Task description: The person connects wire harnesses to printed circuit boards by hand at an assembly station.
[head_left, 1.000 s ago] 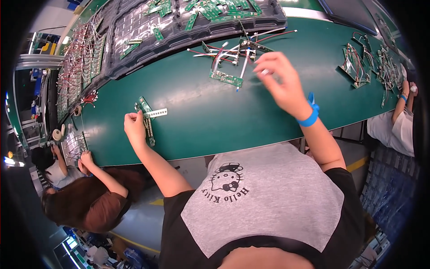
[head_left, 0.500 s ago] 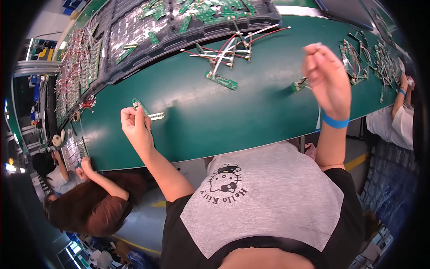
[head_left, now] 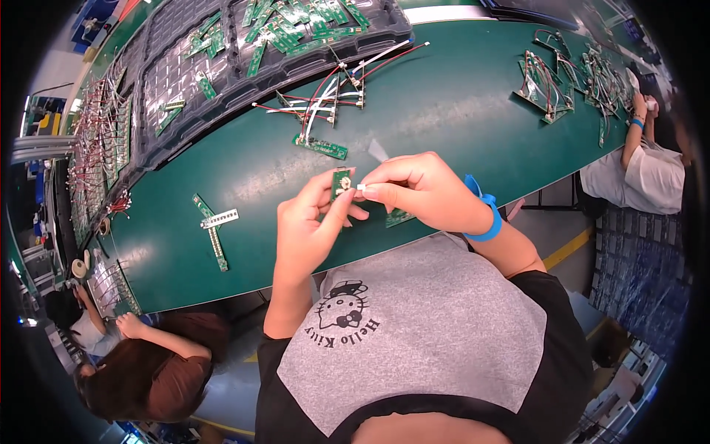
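Note:
Both my hands are together in front of my chest, over the near edge of the green table. My left hand (head_left: 307,222) pinches a small green circuit board (head_left: 341,180), with a pale round part on its face, between thumb and fingers. Beside it, my right hand (head_left: 425,194) pinches a small white connector (head_left: 362,188) close to the board; whether they touch I cannot tell. A blurred whitish strip (head_left: 378,150) shows just beyond the right fingers. Part of another green board (head_left: 398,217) shows below my right hand, otherwise hidden by it.
Crossed green boards with a white strip (head_left: 220,218) lie to the left. Farther off is a cluster of wired boards (head_left: 325,100), then a black tray (head_left: 229,103) holding loose boards. More wired boards lie at the right (head_left: 543,89) and far left (head_left: 100,140). Other people sit at both sides.
My left hand has moved right, from the boards at the left to the middle, with a board in it. My right hand has come down and left to meet it. The view has shifted.

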The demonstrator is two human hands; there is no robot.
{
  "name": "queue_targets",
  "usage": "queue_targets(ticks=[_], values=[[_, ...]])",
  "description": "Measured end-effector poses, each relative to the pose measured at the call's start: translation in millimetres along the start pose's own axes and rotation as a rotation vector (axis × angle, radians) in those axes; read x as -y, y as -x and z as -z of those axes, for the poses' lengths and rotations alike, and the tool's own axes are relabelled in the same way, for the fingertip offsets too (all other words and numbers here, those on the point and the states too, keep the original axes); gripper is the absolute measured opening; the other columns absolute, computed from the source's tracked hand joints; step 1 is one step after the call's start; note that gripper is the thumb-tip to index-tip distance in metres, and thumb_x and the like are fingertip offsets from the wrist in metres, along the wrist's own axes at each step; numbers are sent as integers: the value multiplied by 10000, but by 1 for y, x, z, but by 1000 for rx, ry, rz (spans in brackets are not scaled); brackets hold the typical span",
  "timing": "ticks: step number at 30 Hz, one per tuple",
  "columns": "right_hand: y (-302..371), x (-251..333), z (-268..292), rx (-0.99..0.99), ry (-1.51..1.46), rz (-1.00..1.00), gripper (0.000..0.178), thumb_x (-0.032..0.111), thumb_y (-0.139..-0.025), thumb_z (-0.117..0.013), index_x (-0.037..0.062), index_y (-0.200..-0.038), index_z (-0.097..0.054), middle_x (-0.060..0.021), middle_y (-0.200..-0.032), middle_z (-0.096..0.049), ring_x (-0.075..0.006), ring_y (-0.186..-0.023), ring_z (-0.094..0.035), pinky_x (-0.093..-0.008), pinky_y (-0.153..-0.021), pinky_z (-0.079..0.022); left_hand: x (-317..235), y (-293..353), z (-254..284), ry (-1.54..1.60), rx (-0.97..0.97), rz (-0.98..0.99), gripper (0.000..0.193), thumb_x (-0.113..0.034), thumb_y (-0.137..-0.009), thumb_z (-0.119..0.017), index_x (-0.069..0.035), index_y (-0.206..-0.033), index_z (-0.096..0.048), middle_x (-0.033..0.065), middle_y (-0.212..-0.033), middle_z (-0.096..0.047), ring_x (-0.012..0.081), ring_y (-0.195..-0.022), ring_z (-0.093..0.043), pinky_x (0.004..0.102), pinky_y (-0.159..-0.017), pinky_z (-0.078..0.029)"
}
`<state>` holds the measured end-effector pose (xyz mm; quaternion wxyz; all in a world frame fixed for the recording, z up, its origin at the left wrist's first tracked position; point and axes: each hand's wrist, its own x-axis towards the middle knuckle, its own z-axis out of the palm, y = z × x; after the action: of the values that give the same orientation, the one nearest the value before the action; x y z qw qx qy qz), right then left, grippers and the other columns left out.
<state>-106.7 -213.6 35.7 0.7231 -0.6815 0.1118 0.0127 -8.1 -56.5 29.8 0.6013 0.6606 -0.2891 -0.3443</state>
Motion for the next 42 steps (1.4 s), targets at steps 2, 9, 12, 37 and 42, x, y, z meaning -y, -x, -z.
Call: queue_targets(ticks=[2, 9, 12, 37, 42], values=[[0, 0, -3, -21, 51, 58, 145, 108, -831, -581, -19, -877, -634, -43, -756, -615, -67, -631, -525, -198, -538, -409, 1, 3, -5, -73, -44, -13, 272, -8, -841, -517, 11, -1112, -522, 75, -817, -645, 122, -691, -638, 209, -546, -473], [-2, -12, -11, -152, 129, 173, 113, 85, -821, -579, -19, -825, -623, -35, -641, -586, -46, -571, -481, -208, -483, -375, 12, 5, -11, -495, -102, -258, 374, 10, -797, -542, 2, -1166, -486, 139, -804, -628, 195, -661, -646, 279, -559, -496], [-3, -10, -12, -161, 223, 147, 116, 70, -823, -565, -26, -767, -599, -27, -628, -567, -38, -566, -463, -202, -476, -364, 14, 4, -15, -731, -113, -323, 381, 8, -794, -545, 14, -1168, -474, 152, -790, -620, 244, -645, -634, 313, -557, -500], [-8, -12, -2, 3, 30, 63, 161, 127, -870, -532, -12, -790, -526, -15, -701, -563, -43, -644, -479, -206, -570, -407, 12, -4, -6, -526, -69, -300, 372, 24, -786, -524, -19, -1156, -519, 147, -768, -624, 202, -607, -631, 269, -543, -470], [-8, -23, -4, 32, -90, 104, 184, 150, -901, -469, -6, -816, -518, -3, -702, -525, -48, -653, -444, -205, -582, -382, 8, -4, -4, -502, -3, -223, 344, 21, -797, -514, -10, -1140, -513, 124, -747, -637, 180, -590, -626, 258, -538, -471]])
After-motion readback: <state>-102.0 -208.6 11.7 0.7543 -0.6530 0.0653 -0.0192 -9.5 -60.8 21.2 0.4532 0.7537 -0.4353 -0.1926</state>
